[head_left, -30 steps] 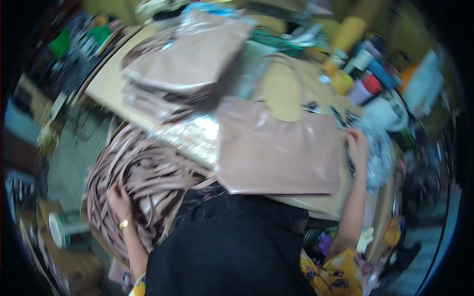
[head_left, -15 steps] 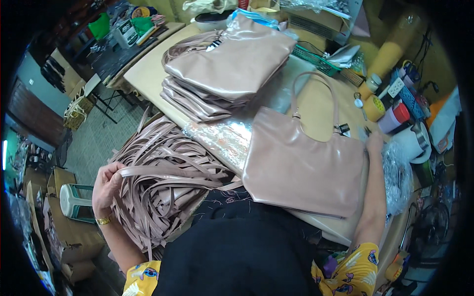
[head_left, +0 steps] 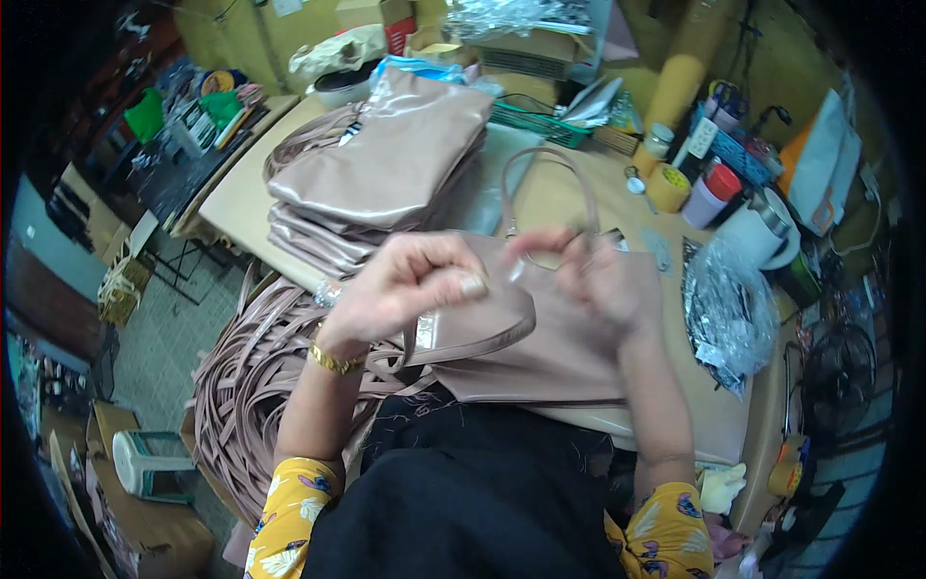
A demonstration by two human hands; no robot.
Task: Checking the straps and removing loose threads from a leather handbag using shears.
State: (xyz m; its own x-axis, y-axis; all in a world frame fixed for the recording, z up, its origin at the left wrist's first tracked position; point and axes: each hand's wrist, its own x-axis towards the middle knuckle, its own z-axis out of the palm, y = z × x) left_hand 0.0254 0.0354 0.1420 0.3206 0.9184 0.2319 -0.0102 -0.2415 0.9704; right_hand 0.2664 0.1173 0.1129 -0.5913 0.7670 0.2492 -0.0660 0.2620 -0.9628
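Note:
My left hand [head_left: 410,289] is closed, thumb against the curled fingers, over the left side of a dusty-pink handbag [head_left: 569,357]. A loose pink strap [head_left: 497,338] appears to run from this hand and loops in front of the bag. My right hand [head_left: 598,285] is blurred by motion above the bag's upper right part, so I cannot make out what its fingers hold. The bag lies flat on the table, with its curved handle [head_left: 550,154] pointing away from me. At my left, many more straps [head_left: 260,376] lie heaped in a box.
Several similar pink bags [head_left: 386,145] are stacked at the far left of the table [head_left: 231,203]. Clear plastic wrap [head_left: 738,309] lies at the right, near a white jug [head_left: 757,232], a tape roll [head_left: 667,188] and a green basket [head_left: 540,124]. A stool [head_left: 145,463] stands on the left.
Both hands have come together over the bag: the left from the strap heap, bringing a strap, the right from the table's right side. The whole view has shifted slightly.

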